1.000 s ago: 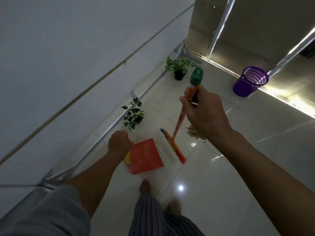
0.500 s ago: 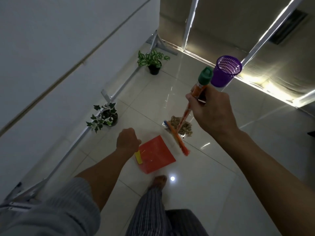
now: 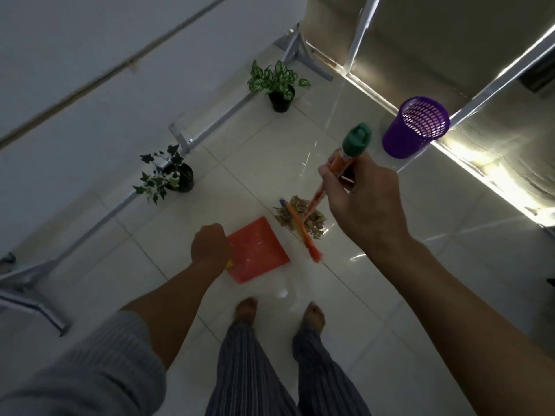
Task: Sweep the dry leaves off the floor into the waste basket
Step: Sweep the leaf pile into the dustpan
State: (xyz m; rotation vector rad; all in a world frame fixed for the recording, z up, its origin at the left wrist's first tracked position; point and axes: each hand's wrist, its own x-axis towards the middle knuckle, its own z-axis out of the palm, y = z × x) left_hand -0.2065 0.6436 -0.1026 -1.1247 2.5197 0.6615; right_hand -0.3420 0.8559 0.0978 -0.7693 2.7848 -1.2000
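Over the tiles, your right hand (image 3: 365, 202) is gripping the broom (image 3: 315, 202) handle | left hand (image 3: 210, 246) is clenching the dustpan (image 3: 258, 250) | bristles are touching the dry leaves (image 3: 300, 217) | waste basket (image 3: 416, 127) is standing well apart.

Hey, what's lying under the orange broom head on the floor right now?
A small pile of dry brown leaves shows on both sides of the orange broom head. The leaves directly beneath the bristles are covered.
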